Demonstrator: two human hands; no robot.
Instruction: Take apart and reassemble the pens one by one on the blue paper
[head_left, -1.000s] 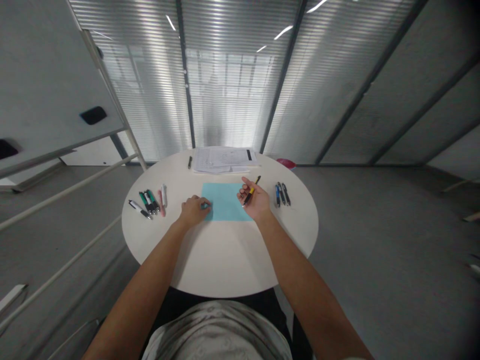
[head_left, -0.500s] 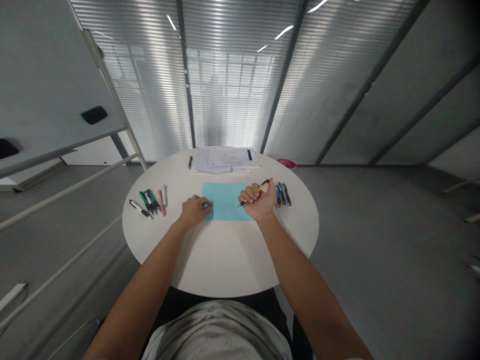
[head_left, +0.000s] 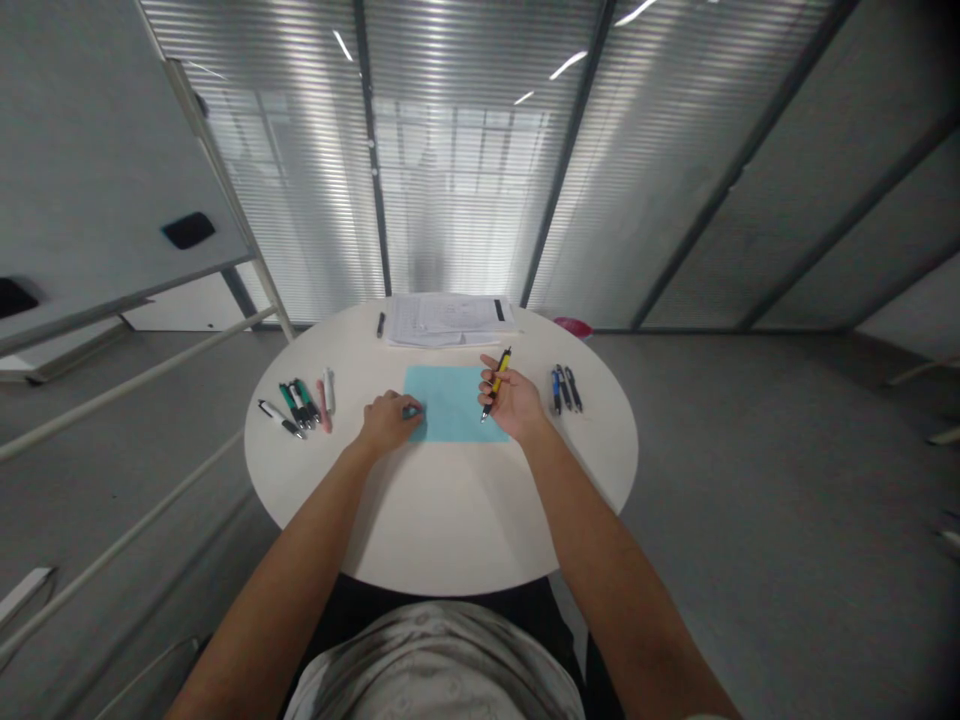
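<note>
My right hand (head_left: pixel 517 402) holds a yellow and black pen (head_left: pixel 499 376) between its fingers, palm turned up. The pen stands at a slant, one end pointing down toward a light-blue sheet (head_left: pixel 450 405), the other up and away from me. My left hand (head_left: pixel 390 422) rests on the left edge of that sheet, its fingers curled and the thumb bent toward the index finger in a loop. Nothing shows between those fingertips except blue.
Several pens and markers (head_left: pixel 300 402) lie at the table's left. A few dark and blue pens (head_left: pixel 567 389) lie to the right. Stacked papers (head_left: pixel 448 321) sit at the far edge, beside a small black pen (head_left: pixel 381 325). A whiteboard frame (head_left: pixel 180 300) stands left of the round white table (head_left: pixel 450 530).
The pen in my right hand has swung from a flatter slant across the palm to a steeper one, and my fingers have shifted around it. My left hand has stayed put.
</note>
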